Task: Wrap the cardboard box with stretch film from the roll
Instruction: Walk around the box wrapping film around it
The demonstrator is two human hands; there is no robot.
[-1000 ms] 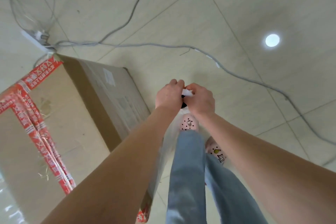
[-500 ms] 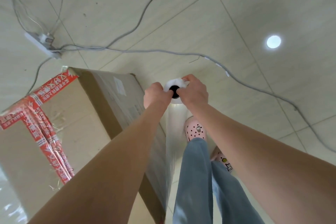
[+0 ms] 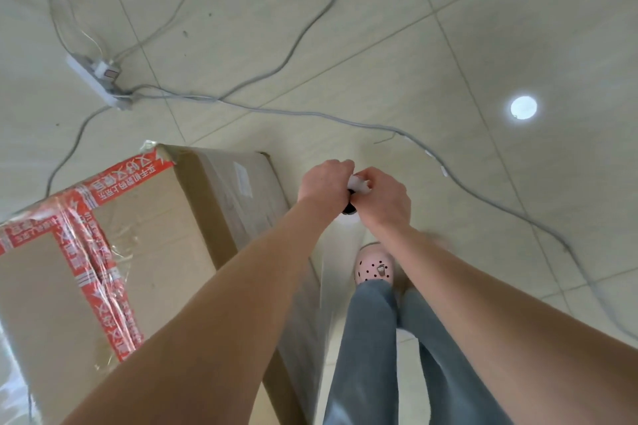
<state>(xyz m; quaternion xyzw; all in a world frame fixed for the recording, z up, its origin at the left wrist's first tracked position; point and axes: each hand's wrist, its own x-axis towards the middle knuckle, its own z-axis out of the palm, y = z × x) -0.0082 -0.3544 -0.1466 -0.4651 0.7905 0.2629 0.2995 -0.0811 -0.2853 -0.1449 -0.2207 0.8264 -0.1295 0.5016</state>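
Clear stretch film (image 3: 336, 262) hanging in a sheet below both hands, down along the side face of the cardboard box (image 3: 165, 224). Roll (image 3: 357, 184) seen from its top end between the two hands, white rim showing between the knuckles, dark core hole just under them. Left hand (image 3: 324, 183) curled round the roll from the box side, fingers closed on it. Right hand (image 3: 384, 199) curled round it from the other side, knuckles touching those of the left.

Box to the left of the left hand and under the left forearm, standing on the floor (image 3: 466, 28); brown, top seams crossed with red printed tape (image 3: 103, 286), film glinting over its side and far corner.

Beyond the hands, grey cable (image 3: 345, 118) snaking across pale tiles. Further off to the left, white power strip (image 3: 98, 79) with plugs in it. To the right of the right hand, well apart, round bright reflection (image 3: 523, 108) on a tile. Below the hands, pink perforated shoe (image 3: 374, 267) and blue-grey jeans (image 3: 373, 338), just beside the film sheet.
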